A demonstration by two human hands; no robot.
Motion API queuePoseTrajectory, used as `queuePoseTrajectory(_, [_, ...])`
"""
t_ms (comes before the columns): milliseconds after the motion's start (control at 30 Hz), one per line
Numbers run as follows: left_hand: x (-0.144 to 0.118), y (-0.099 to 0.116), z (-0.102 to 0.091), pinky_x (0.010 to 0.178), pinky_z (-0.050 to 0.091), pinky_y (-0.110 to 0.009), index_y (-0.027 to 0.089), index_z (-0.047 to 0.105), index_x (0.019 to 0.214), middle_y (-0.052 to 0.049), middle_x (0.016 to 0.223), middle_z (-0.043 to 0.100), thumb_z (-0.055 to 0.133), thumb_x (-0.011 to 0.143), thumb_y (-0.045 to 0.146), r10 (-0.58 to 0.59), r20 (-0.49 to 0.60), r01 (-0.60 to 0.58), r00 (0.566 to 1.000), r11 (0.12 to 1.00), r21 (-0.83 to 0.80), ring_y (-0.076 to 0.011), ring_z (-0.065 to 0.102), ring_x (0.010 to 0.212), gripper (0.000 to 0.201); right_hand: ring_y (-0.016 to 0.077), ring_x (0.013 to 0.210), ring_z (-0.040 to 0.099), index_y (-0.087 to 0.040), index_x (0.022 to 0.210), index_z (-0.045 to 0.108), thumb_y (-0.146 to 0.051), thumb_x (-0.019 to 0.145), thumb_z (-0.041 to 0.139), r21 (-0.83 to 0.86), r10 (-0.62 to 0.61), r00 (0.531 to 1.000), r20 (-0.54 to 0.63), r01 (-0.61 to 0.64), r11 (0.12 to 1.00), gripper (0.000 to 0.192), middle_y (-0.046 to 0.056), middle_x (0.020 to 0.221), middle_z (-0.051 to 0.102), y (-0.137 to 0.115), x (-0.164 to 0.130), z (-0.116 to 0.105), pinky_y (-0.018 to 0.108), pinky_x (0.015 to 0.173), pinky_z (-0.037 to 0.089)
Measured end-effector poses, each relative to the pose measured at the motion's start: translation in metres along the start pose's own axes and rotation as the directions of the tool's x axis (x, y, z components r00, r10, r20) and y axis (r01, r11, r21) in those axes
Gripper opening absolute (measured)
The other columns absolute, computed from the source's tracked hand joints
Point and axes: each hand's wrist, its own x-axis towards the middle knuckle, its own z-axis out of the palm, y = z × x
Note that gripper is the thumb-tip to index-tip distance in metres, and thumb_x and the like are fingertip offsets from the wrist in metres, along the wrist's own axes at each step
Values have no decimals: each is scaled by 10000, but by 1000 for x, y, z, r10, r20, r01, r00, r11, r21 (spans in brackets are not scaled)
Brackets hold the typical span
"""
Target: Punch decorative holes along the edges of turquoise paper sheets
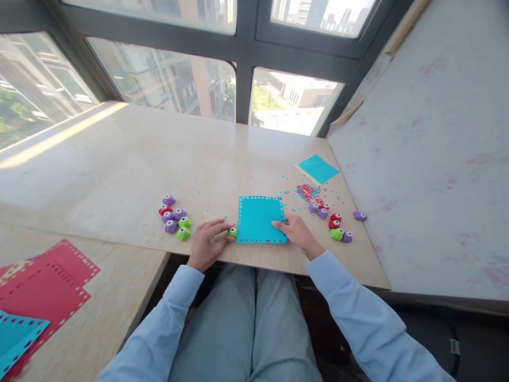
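A square sheet of blue paper (260, 218) lies in front of me, with small punched holes along its edges. My right hand (296, 232) grips its right edge, thumb on top. At the lower left edge of the sheet sits a green craft punch (232, 232) with a white and black button. My left hand (210, 241) is closed around that punch, fingertips on it. Left of this hand stands a group of purple, red and green punches (170, 215). More such punches (335, 225) stand to the right of my right hand.
Red and blue punched confetti (307, 191) is scattered at the right, near a stack of blue and pale paper (318, 168). Finished-looking red punched sheets (43, 281) and a blue one (19, 339) lie at lower left. A wall (429, 159) bounds the right; windows are ahead.
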Motion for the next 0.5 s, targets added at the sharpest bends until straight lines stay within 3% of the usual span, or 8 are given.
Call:
queuePoseTrajectory(167, [0, 2, -2, 976, 462, -454, 274, 755, 996, -50, 1119, 732, 744, 779, 336, 2, -3, -2, 1000, 1000, -9, -266, 655, 1093, 226, 143, 579, 498, -171, 704, 597, -493, 709, 637, -104, -24, 999, -28, 21, 994, 325, -6, 639, 586, -3, 2, 1, 266, 537, 386])
queuePoseTrajectory(500, [1, 4, -6, 983, 452, -457, 276, 750, 1013, -54, 1142, 726, 727, 790, 329, -10, 29, 11, 1000, 999, -31, -264, 651, 1094, 230, 147, 582, 477, -180, 714, 607, -510, 713, 628, -99, -23, 1000, 4, 24, 995, 331, -5, 621, 569, 1, 7, -1, 257, 513, 359])
